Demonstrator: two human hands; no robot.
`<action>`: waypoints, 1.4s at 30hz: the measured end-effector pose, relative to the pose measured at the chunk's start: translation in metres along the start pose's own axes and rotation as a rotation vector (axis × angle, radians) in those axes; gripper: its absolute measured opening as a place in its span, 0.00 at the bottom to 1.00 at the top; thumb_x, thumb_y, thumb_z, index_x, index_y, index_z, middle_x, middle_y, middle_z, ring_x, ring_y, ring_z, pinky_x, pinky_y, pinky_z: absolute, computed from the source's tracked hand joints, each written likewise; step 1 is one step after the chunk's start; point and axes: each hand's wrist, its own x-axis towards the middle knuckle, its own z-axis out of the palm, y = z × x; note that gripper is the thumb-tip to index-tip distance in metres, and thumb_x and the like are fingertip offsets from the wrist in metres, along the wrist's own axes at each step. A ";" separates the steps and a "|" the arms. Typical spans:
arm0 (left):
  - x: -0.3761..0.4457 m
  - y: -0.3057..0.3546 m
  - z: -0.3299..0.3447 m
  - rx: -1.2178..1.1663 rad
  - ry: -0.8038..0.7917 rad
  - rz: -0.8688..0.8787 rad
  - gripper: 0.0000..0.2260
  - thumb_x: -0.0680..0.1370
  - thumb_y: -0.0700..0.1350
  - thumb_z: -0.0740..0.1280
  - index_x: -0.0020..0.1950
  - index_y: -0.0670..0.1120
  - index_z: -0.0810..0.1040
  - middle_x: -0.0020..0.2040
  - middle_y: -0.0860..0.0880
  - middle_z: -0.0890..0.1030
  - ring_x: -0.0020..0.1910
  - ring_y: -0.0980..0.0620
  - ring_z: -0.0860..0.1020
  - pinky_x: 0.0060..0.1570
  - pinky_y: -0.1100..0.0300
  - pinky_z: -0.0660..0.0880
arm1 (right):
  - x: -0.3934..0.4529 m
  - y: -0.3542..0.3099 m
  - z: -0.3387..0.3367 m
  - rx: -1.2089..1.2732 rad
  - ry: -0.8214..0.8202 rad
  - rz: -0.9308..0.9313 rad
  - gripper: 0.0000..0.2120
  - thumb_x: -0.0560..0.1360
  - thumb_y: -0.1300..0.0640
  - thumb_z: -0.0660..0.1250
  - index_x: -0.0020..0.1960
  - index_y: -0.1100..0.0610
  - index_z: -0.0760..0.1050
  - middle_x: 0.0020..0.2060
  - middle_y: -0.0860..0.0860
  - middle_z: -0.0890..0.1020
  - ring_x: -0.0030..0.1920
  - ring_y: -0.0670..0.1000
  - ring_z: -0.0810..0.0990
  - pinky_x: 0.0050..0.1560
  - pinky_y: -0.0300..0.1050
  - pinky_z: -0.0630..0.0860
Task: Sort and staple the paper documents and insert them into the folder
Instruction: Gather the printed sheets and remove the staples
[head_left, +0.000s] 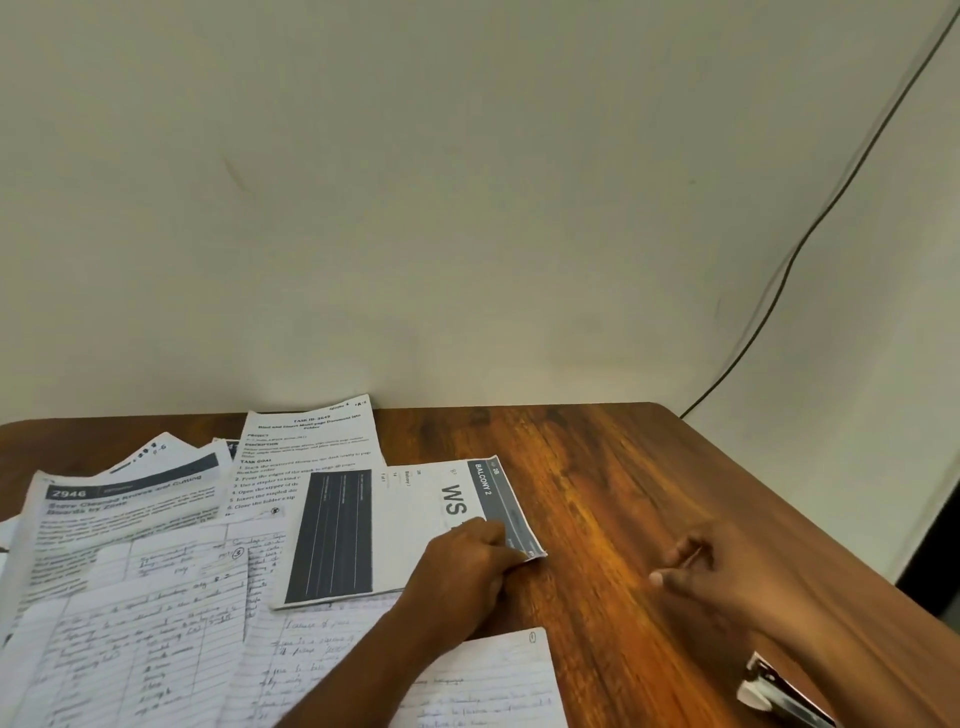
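Loose paper documents cover the left half of the wooden table (613, 483). On top lies a printed sheet (395, 525) with a dark block and the letters "WS". My left hand (462, 566) pinches that sheet at its near right corner. My right hand (701, 566) hovers over bare wood to the right, blurred, fingers loosely curled, holding nothing that I can make out. A metal stapler (774, 691) lies at the bottom right, partly under my right forearm. Handwritten lined pages (156, 623) lie in front. No folder is in view.
A typed instruction sheet (306, 457) and a "2946" printout (124, 514) lie further back on the left. A plain wall rises right behind the table. A black cable (810, 228) runs down the wall to the table's far right corner.
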 end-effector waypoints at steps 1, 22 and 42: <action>0.000 -0.001 0.001 -0.008 -0.008 -0.016 0.17 0.85 0.53 0.61 0.73 0.59 0.78 0.66 0.53 0.80 0.65 0.53 0.77 0.64 0.69 0.65 | -0.008 0.003 -0.002 -0.009 0.017 0.002 0.16 0.66 0.45 0.83 0.46 0.51 0.82 0.38 0.50 0.84 0.38 0.47 0.82 0.36 0.43 0.75; 0.003 -0.004 0.006 0.013 -0.133 -0.074 0.18 0.85 0.53 0.63 0.74 0.65 0.74 0.68 0.53 0.77 0.67 0.51 0.75 0.69 0.61 0.71 | -0.057 0.049 -0.022 -0.328 -0.045 0.144 0.20 0.54 0.38 0.84 0.40 0.45 0.83 0.38 0.45 0.84 0.42 0.42 0.82 0.45 0.40 0.80; 0.001 -0.004 0.005 0.001 -0.002 -0.003 0.16 0.85 0.53 0.62 0.72 0.60 0.78 0.63 0.53 0.80 0.63 0.52 0.76 0.60 0.68 0.64 | 0.033 -0.046 0.059 0.759 -0.486 0.248 0.16 0.68 0.59 0.82 0.50 0.66 0.83 0.34 0.57 0.83 0.29 0.50 0.80 0.28 0.43 0.81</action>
